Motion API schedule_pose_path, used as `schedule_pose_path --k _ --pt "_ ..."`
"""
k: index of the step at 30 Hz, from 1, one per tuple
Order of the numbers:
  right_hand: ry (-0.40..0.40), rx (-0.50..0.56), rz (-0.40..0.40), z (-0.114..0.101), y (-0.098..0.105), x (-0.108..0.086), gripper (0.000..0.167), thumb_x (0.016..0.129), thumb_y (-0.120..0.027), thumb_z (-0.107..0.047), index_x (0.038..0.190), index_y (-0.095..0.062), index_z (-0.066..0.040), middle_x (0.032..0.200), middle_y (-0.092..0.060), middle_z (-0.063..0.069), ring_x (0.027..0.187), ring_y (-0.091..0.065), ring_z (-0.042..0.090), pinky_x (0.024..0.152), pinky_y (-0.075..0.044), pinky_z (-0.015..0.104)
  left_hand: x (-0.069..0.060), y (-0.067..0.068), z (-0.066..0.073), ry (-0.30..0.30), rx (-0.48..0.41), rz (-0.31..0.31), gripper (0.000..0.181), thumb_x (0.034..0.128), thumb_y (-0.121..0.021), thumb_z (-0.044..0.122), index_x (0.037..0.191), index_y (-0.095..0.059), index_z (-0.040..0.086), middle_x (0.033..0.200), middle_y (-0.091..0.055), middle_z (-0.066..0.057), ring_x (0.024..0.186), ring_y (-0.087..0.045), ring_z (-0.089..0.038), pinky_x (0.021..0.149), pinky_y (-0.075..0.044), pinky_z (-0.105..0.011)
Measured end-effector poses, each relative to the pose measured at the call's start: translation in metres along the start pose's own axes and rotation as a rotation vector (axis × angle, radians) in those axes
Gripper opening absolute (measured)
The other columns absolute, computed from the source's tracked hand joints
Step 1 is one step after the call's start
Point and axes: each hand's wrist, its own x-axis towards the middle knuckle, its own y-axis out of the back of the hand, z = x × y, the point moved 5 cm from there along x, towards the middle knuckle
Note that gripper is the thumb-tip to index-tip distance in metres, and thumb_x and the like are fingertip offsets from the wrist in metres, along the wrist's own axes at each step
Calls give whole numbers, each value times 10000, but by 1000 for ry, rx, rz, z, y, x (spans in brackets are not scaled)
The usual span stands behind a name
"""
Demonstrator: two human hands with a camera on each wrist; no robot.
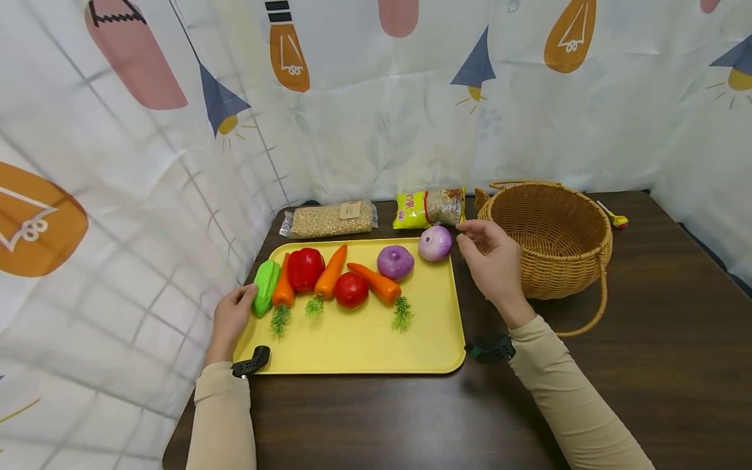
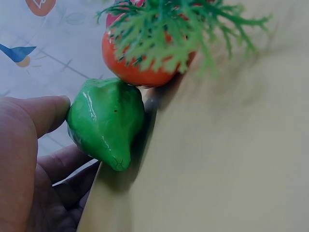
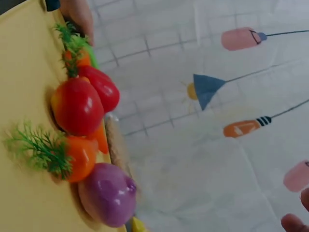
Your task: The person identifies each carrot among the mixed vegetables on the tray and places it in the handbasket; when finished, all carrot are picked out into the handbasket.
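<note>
A green ridged vegetable (image 1: 267, 288), perhaps a pepper, lies at the left edge of the yellow tray (image 1: 364, 346). My left hand (image 1: 232, 320) is beside it; in the left wrist view the thumb (image 2: 50, 111) meets its side, while the other fingertips are hidden behind it and the tray edge. My right hand (image 1: 495, 261) hovers off the tray's far right corner with loosely bent fingers, holding nothing. Nearest to it is a purple-white onion (image 1: 435, 243). Also on the tray are a purple onion (image 1: 395, 262), a tomato (image 1: 351, 290), a red bell pepper (image 1: 305, 269) and several carrots (image 1: 331, 273).
A wicker basket (image 1: 558, 274) stands right of the tray, its handle lowered toward the front. Behind the tray lie a clear bag of grains (image 1: 329, 220) and a yellow packet (image 1: 430, 208). A small yellow-ended item (image 1: 618, 220) lies behind the basket. A patterned curtain (image 1: 376, 117) borders the table.
</note>
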Motion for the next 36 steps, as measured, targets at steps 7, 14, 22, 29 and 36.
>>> schedule_pose_path --k 7,14,22,29,36 --pt "-38 0 -109 10 -38 -8 167 916 -676 -98 1075 -706 -57 1028 -681 88 878 -656 208 770 -531 303 0 -1 0 -1 -15 3 708 996 -398 573 1456 -458 39 1502 -394 -211 1375 -345 -400 1125 -290 -528" --pt "-126 6 -189 25 -68 -8 161 916 -672 -107 1066 -702 -56 1073 -686 88 929 -654 220 857 -551 393 0 -2 -1 5 -34 -2 671 1006 -402 546 1463 -455 57 1509 -393 -192 1380 -343 -390 1125 -294 -527" --pt "-273 6 -246 39 -100 -19 219 891 -715 -152 1075 -706 -33 1055 -700 81 947 -670 268 889 -548 402 -1 -1 -1 3 -26 -1 682 1001 -405 555 1456 -463 51 1498 -407 -197 1370 -356 -386 1119 -304 -519" --pt "-297 -51 -277 45 -111 -30 216 879 -740 -190 1059 -716 -74 1033 -717 47 931 -676 235 825 -565 368 -2 -2 0 -3 -17 9 661 1008 -408 537 1448 -473 47 1490 -418 -197 1362 -367 -385 1114 -306 -520" --pt "-323 -98 -300 50 -111 -28 219 874 -751 -215 1046 -718 -84 1015 -714 56 920 -657 235 819 -557 364 -1 -1 0 -6 -12 12 667 1003 -408 550 1443 -483 54 1491 -420 -193 1368 -360 -392 1116 -304 -527"
